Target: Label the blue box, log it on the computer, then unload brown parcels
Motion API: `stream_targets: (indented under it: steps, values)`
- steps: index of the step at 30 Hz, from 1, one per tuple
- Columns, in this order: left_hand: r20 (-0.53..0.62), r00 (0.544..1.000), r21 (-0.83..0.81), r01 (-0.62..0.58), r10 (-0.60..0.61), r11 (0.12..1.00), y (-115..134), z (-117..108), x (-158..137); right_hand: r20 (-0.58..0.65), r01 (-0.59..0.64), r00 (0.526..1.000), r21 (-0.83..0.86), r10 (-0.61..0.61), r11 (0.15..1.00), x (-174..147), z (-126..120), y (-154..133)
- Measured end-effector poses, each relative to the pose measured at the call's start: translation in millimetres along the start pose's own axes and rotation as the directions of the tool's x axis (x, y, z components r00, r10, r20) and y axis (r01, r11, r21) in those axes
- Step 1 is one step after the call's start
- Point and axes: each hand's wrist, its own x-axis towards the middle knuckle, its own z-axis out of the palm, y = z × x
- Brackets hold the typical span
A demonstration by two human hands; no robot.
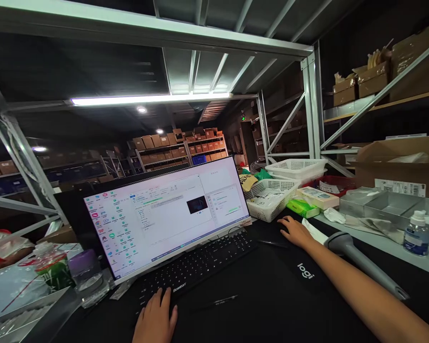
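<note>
Spanning the desk below the monitor [171, 224], the black keyboard [200, 267] lies aslant on a dark mat [257, 297], its near left end under the fingers of the left hand [156, 317]. This hand is palm down, the fingers extended and slightly parted, the thumb set apart; nothing is gripped, and whether any key is pressed cannot be told. The right hand [296, 232] rests farther forward, beyond the keyboard's right end, palm down with fingers spread and a little bent. Whether a dark object lies beneath its palm cannot be told against the black surface.

The keyboard is judged light and stiff as a body, with keys that yield under slight pressure; a hold by its two short ends would keep the fingers off the keys. A pen [224, 300] lies on the mat between the hands, nearer the left: probably light, rigid and smooth, apt to roll, and best pinched about mid-barrel.

To the right of the right forearm, a grey scanner [364, 264] lies on its side, presumably firm and front-heavy, its long handle the natural place of hold. Beyond the right hand stands a white perforated basket [269, 214], likely light and somewhat flexible, best lifted by its rim.
</note>
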Motion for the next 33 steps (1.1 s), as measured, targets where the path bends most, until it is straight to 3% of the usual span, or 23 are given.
stream_targets:
  steps: [10,17,23,33]
  values:
    - [0.106,0.994,0.036,0.014,-0.018,0.999,5,-23,-1,0.037,0.013,0.999,-0.017,-0.013,1.0,-2,-8,-5]
    - [0.081,0.997,0.044,0.013,-0.016,0.999,6,-17,0,0.036,0.013,0.999,-0.021,-0.012,1.0,-3,-9,-5]
    - [0.129,0.991,0.047,0.019,-0.025,0.999,4,-21,-1,0.025,0.005,1.0,-0.018,-0.004,1.0,-2,-6,-2]
    - [0.081,0.997,0.031,0.015,-0.018,0.999,5,-18,0,0.006,0.008,1.0,-0.004,-0.008,1.0,-1,1,3]
